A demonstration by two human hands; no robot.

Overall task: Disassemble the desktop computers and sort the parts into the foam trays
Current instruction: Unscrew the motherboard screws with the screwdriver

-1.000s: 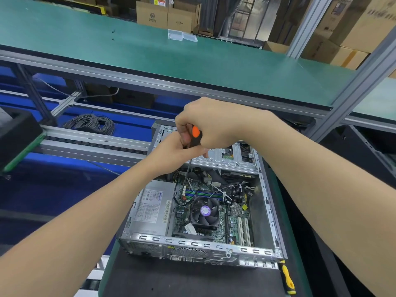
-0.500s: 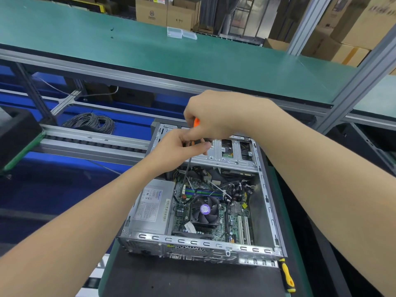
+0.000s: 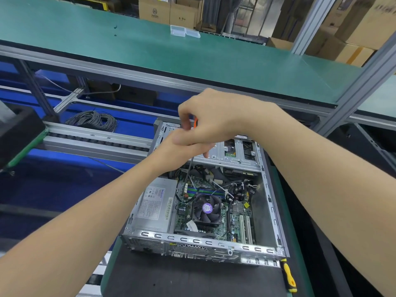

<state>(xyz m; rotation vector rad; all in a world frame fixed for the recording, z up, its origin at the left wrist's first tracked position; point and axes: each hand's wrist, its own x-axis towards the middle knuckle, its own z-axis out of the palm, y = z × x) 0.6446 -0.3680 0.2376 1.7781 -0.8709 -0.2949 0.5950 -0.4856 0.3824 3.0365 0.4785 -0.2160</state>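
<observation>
An open desktop computer case [image 3: 272,211] lies on a dark mat, showing its power supply [image 3: 155,204], CPU fan [image 3: 206,209] and motherboard [image 3: 237,219]. Above its drive cage [image 3: 233,155] my right hand [image 3: 216,118] grips the orange handle of a screwdriver [image 3: 189,168], whose thin shaft runs down into the case near the memory slots. My left hand [image 3: 177,151] sits just under the right one, its fingers curled at the shaft. The handle is mostly hidden by my fingers.
A yellow and black screwdriver [image 3: 289,277] lies on the mat at the case's right front corner. A roller conveyor [image 3: 96,140] runs to the left, with a black foam tray [image 3: 19,133] at its left end and coiled cable [image 3: 92,121] behind. A green shelf [image 3: 192,54] spans overhead.
Both hands with the screwdriver have shifted slightly up and right over the drive cage, and the orange handle is now more covered by my right hand's fingers.
</observation>
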